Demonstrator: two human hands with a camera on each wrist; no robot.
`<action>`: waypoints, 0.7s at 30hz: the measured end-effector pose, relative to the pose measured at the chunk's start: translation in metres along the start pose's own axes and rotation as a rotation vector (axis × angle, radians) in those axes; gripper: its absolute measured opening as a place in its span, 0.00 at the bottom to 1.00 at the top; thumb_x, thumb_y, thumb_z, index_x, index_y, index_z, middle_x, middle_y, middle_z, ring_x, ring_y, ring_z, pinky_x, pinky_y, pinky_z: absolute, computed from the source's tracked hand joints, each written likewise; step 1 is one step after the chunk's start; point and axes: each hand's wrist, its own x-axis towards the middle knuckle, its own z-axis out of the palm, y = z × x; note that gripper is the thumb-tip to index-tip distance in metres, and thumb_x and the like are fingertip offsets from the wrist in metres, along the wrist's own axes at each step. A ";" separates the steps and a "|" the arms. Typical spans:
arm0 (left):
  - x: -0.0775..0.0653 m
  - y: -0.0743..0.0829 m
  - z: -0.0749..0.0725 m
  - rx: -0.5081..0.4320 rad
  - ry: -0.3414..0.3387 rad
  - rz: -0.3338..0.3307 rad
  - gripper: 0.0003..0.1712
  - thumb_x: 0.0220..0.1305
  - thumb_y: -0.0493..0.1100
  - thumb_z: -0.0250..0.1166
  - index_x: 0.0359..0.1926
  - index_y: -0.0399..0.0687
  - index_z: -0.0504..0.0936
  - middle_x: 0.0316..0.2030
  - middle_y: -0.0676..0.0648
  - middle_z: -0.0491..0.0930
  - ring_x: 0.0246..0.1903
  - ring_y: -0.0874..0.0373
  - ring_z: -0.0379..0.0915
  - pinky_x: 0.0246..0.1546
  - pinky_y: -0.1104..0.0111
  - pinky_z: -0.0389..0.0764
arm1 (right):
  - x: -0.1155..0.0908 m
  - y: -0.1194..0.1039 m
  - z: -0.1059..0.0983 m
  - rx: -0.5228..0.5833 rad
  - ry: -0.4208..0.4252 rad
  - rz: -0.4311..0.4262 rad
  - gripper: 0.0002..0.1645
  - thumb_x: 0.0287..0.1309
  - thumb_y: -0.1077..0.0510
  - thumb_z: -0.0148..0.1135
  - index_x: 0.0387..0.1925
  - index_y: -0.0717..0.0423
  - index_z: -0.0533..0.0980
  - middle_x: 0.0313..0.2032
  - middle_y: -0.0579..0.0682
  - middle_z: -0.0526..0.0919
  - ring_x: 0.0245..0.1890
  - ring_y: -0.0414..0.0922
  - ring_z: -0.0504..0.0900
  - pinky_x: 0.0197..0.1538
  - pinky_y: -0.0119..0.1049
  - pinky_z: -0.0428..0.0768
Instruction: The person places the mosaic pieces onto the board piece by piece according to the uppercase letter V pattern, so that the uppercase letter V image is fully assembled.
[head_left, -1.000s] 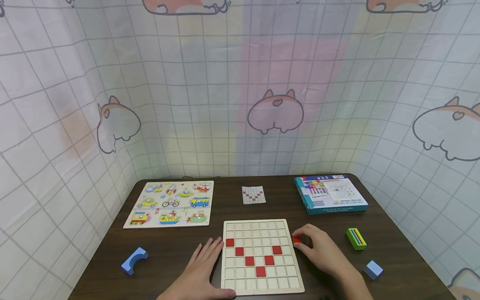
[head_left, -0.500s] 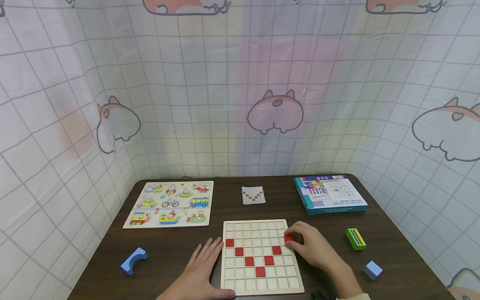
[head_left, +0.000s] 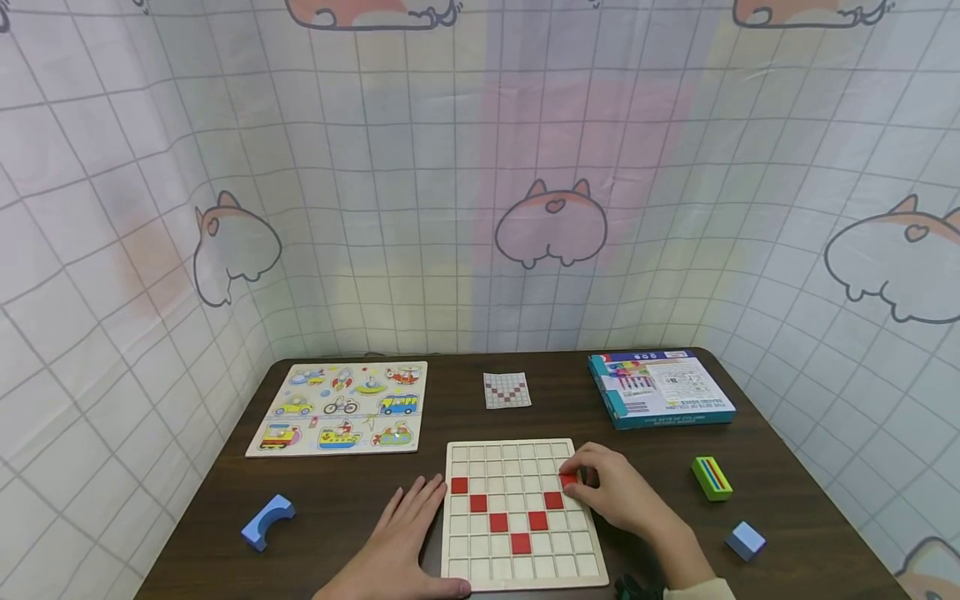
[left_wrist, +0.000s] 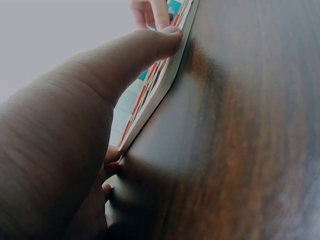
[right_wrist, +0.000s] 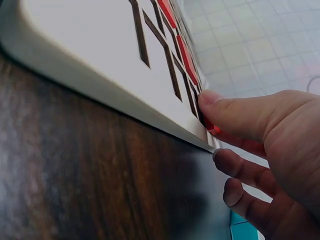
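Note:
A pale square grid board (head_left: pixel 529 583) lies on the dark table, with several red square tiles (head_left: pixel 521 543) set in a V shape in its cells. My left hand (head_left: pixel 403 533) rests along the board's left side with straight fingers, its thumb on the near-left corner. At the right side my right hand (head_left: pixel 617 490) pinches a red tile (head_left: pixel 567 480) between thumb and fingers, at the right-hand column, one row above the tile in the neighbouring column. The right wrist view shows this red tile (right_wrist: pixel 213 129) under the thumb, partly hidden.
Behind the board lies a small printed pattern card (head_left: pixel 507 390). A picture puzzle board (head_left: pixel 337 408) is at the back left, a teal-edged box (head_left: pixel 663 390) at the back right. A blue arch block (head_left: pixel 267 522), a green striped block (head_left: pixel 712 478) and a blue cube (head_left: pixel 746 540) flank the board.
My right hand has moved left with the red tile, from beside the board's right edge to over its right-hand column. The left hand has stayed put.

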 end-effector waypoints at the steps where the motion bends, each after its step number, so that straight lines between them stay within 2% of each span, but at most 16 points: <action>1: 0.000 0.000 0.000 0.000 0.000 0.000 0.82 0.49 0.87 0.74 0.91 0.50 0.52 0.91 0.46 0.50 0.89 0.37 0.43 0.86 0.28 0.44 | 0.000 0.000 0.000 0.002 0.001 -0.001 0.09 0.70 0.53 0.78 0.49 0.41 0.90 0.45 0.38 0.84 0.40 0.42 0.78 0.40 0.31 0.77; 21: 0.000 -0.002 0.000 -0.003 0.002 0.013 0.82 0.49 0.87 0.73 0.91 0.50 0.51 0.91 0.45 0.49 0.90 0.37 0.42 0.86 0.29 0.43 | 0.001 0.004 0.003 0.053 0.007 -0.002 0.10 0.70 0.54 0.78 0.51 0.42 0.91 0.48 0.40 0.83 0.41 0.43 0.76 0.39 0.31 0.76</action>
